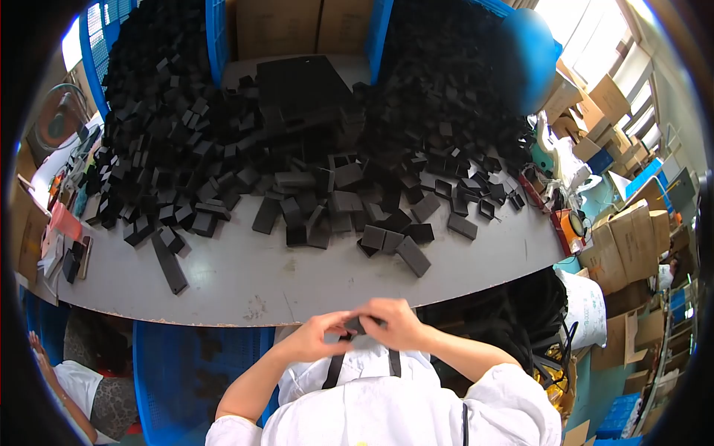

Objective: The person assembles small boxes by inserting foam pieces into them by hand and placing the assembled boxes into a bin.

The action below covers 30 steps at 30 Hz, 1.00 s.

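My left hand [314, 339] and my right hand [394, 324] meet in front of my body, just off the table's near edge. Between them is a small dark box-like piece [357, 325], mostly covered by fingers. Both hands are closed on it, the left with its thumb and fingers curved around one side. Nearest on the table lie black rectangular box pieces, among them one tilted block [413, 256] and a longer flat bar [169, 265].
Large heaps of black box pieces [186, 149] cover the table [297, 286], spilling from blue crates [216, 37]. A black slab [301, 82] lies at the back middle. A blue bin [186, 379] stands below left, near another person [74, 386]. Cardboard boxes [632, 245] are at right.
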Each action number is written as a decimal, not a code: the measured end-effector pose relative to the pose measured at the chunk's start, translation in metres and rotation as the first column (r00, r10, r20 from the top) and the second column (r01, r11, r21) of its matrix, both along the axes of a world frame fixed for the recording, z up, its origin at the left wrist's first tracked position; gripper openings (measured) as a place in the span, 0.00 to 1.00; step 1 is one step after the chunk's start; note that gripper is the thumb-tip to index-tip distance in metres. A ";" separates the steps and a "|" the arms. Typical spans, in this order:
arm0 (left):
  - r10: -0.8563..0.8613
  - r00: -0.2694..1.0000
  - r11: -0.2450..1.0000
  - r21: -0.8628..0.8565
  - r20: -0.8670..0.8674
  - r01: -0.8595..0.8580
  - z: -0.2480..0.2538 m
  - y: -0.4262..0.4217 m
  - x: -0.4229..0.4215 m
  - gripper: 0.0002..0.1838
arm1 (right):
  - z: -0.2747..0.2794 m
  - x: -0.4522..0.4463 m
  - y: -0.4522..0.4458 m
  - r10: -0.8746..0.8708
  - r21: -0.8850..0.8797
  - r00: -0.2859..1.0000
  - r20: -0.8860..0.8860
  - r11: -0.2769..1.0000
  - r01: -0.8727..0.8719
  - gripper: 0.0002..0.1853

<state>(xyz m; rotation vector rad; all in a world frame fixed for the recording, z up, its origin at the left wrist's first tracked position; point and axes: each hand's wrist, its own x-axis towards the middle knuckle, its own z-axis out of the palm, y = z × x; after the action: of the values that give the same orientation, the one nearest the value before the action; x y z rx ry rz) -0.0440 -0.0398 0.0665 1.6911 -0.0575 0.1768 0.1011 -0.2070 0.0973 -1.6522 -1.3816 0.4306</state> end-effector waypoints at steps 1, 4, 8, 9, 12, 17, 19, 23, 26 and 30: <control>-0.031 0.987 0.981 -0.195 -0.160 -0.001 -0.014 0.004 0.005 0.14 | 0.003 0.008 0.013 -0.059 0.064 0.998 0.026 0.996 0.057 0.09; 0.040 0.959 0.944 -0.303 -0.282 -0.128 -0.023 0.023 0.021 0.10 | 0.000 0.028 0.039 -0.174 0.143 0.985 -0.016 0.974 0.174 0.08; 0.357 0.919 0.917 -0.127 -0.166 -0.379 -0.018 0.063 0.054 0.08 | -0.008 0.058 0.066 -0.406 0.123 0.900 -0.161 0.896 0.426 0.07; 0.453 0.879 0.866 -0.161 -0.148 -0.473 -0.018 0.068 0.057 0.08 | -0.008 0.066 0.069 -0.443 0.199 0.896 0.035 0.881 0.428 0.08; 0.428 0.894 0.875 -0.186 -0.133 -0.447 -0.016 0.082 0.040 0.09 | -0.030 0.082 0.062 -0.370 0.292 0.891 0.262 0.911 0.292 0.09; 0.281 0.949 0.960 0.040 -0.144 -0.278 -0.011 0.059 0.008 0.08 | -0.062 0.090 0.043 -0.356 0.304 0.823 0.443 0.923 0.235 0.12; -0.037 0.964 0.999 -0.005 -0.262 0.037 -0.012 0.031 -0.011 0.09 | -0.070 0.091 0.038 -0.371 0.305 0.798 0.475 0.920 0.246 0.12; -0.233 0.950 0.946 0.177 -0.206 0.270 -0.060 -0.013 -0.003 0.15 | -0.076 0.099 0.044 -0.258 0.195 0.797 0.547 0.964 0.179 0.14; -0.363 0.828 0.681 0.485 -0.428 0.549 -0.115 -0.026 -0.002 0.26 | -0.064 0.099 0.038 -0.251 0.193 0.779 0.575 0.966 0.169 0.16; -0.451 0.745 0.722 0.289 -0.492 0.628 -0.110 -0.028 0.004 0.24 | -0.051 0.106 0.013 -0.357 0.332 0.724 0.590 0.925 0.185 0.17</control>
<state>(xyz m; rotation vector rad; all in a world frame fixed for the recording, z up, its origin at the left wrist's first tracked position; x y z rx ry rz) -0.0402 -0.0682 -0.0440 2.0524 -0.3266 -0.6863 0.2067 -0.1937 0.0468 -1.8263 -1.5469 -0.5343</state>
